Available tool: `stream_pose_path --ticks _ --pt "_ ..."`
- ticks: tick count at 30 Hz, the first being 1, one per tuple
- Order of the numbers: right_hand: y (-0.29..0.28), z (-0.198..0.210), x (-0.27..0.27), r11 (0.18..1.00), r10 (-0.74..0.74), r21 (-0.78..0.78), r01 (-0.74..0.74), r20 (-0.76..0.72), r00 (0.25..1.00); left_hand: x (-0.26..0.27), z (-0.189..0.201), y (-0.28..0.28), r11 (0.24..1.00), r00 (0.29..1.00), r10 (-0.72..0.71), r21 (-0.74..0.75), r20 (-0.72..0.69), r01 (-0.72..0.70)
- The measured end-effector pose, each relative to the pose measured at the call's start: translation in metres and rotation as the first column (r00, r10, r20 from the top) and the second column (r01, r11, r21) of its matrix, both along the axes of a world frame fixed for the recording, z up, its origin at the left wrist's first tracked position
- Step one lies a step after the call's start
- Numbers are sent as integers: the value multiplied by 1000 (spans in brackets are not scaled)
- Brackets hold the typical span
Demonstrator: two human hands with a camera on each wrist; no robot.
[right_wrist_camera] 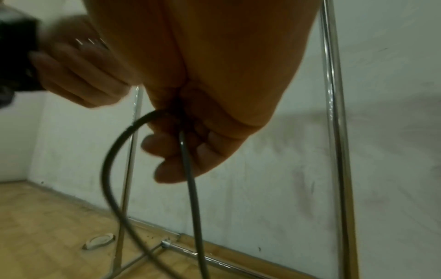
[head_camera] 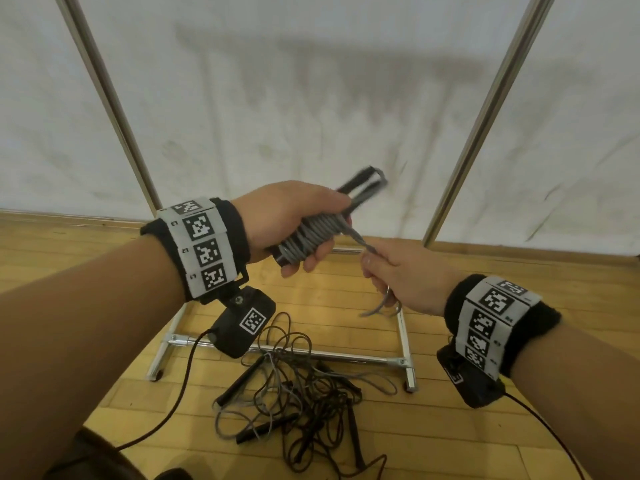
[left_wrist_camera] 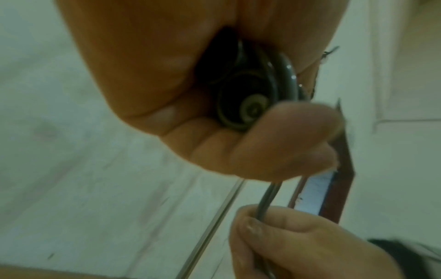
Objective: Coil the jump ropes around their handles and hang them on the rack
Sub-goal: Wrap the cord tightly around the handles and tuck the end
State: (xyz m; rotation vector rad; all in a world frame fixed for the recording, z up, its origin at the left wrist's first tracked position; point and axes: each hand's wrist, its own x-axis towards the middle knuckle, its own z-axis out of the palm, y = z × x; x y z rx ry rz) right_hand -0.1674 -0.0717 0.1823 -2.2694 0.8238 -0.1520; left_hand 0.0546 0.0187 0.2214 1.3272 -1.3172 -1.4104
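Observation:
My left hand [head_camera: 294,223] grips a pair of black jump rope handles [head_camera: 360,183] wound with grey rope [head_camera: 311,237]; the handle ends [left_wrist_camera: 248,105] show inside the curled fingers. A doubled strand of the grey rope [head_camera: 356,237] runs from the coil down into my right hand [head_camera: 401,275], which pinches it. Below that fist a short loop of rope [right_wrist_camera: 114,164] hangs free. The metal rack has two uprights [head_camera: 114,109] [head_camera: 485,119] and stands just beyond my hands; its top bar is out of view.
A tangle of other jump ropes [head_camera: 298,393], black and grey with black handles, lies on the wooden floor [head_camera: 467,438] by the rack's base bars [head_camera: 329,355]. A white wall [head_camera: 311,81] stands behind the rack. Camera cables trail from both wrists.

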Motion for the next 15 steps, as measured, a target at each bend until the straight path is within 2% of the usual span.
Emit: stream_pose_path --ticks 2,4,7,10,13,15 --pt "-7 -1 -3 999 28 -23 -29 -56 998 -13 -1 2 975 972 -214 84 99 206" --pt "-10 3 -3 993 86 -68 -97 -148 985 -30 -10 4 915 894 -379 242 240 323" --pt "-7 16 5 975 117 -150 -165 -284 952 -51 -32 4 850 765 -482 439 427 291" --pt "0 32 12 913 140 -297 -279 -415 899 -54 -50 2 869 722 -434 461 539 178" --pt "7 44 11 816 127 -450 -363 -472 872 -43 -58 -5 937 780 -236 348 579 25" --pt "10 47 8 805 104 -485 -340 -450 887 -31 -56 -11 964 829 -51 244 557 -105"
